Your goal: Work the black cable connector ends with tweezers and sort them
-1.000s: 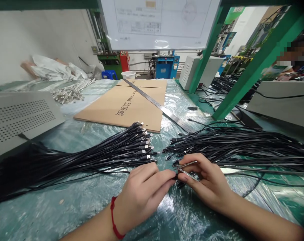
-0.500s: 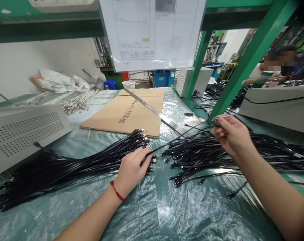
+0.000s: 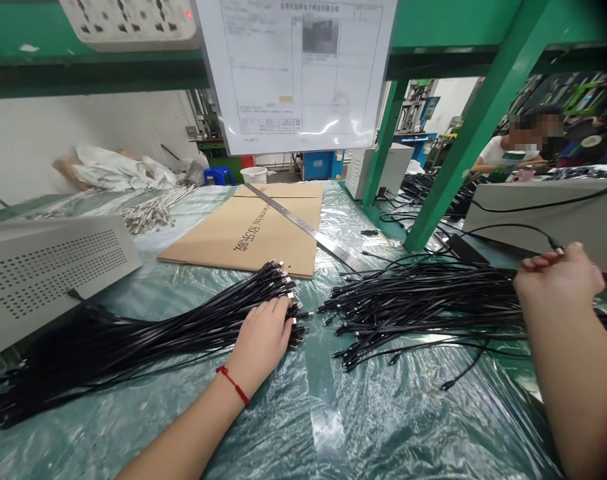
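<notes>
My left hand, with a red cord on the wrist, rests on the plug ends of a bundle of black cables. Its fingers are curled down over the plugs, and its fingertips are partly hidden. Raised at the right is my right hand, with its fingers closed at a black cable plug. A thin lead curves away to the left from that plug. Below and to the left of this hand lies a second heap of black cables, their ends pointing at the first bundle.
A steel ruler lies across flat cardboard. Grey metal boxes flank the work area, and a green post rises at right. A printed sheet hangs ahead. Behind the right box sits another person.
My right hand has moved right and turned, away from the post. The cable stretched between my hands no longer shows there. My left hand has settled lower onto the plug ends.
</notes>
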Tool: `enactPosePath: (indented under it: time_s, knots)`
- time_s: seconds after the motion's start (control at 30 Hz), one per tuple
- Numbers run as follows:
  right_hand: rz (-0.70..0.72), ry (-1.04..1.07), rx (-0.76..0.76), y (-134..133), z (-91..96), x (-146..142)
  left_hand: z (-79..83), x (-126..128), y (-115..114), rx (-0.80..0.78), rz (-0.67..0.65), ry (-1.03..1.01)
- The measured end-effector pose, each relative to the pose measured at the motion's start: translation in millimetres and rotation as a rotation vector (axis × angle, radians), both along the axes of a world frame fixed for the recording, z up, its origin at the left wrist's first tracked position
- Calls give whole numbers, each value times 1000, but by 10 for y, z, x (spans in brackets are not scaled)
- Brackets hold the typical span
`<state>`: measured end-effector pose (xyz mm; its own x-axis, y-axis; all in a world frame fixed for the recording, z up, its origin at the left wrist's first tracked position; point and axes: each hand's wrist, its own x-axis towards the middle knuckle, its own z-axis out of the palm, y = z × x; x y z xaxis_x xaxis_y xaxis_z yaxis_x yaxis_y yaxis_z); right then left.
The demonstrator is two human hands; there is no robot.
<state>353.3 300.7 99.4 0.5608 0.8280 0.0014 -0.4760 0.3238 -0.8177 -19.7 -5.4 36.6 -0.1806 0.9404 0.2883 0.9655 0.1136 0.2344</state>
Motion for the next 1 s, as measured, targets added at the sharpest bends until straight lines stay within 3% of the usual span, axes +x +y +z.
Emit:
enactPosePath:
  time_s: [0.1,0.17,0.27,0.37,0.6,0.7,0.8,1.0]
  knots:
    - [-206,-17,-65,-21,21,-38,3,5,-14,-23,17,6]
    - [-346,-66,-26,-55,83,-93,13,5,-23,-29,26,15]
    - [-400,-181,71,-182,184,-215,47,25,-43,-14,44,29]
    - [-179,-321,137,-417,232,-439,92,94,-76,16,40,14]
    - [822,-727,223,-1177,140,-1394,110,373,-177,83,-172,-165]
    - [1118,-811,244,-1539,17,-1669,90,410,-204,137,-283,-234]
    - [1156,-895,309,-1831,-172,-1739,62,386,-216,177,-331,-264]
    - [949,-1298,620,-2043,-522,-1689,16,373,-219,186,-333,-225]
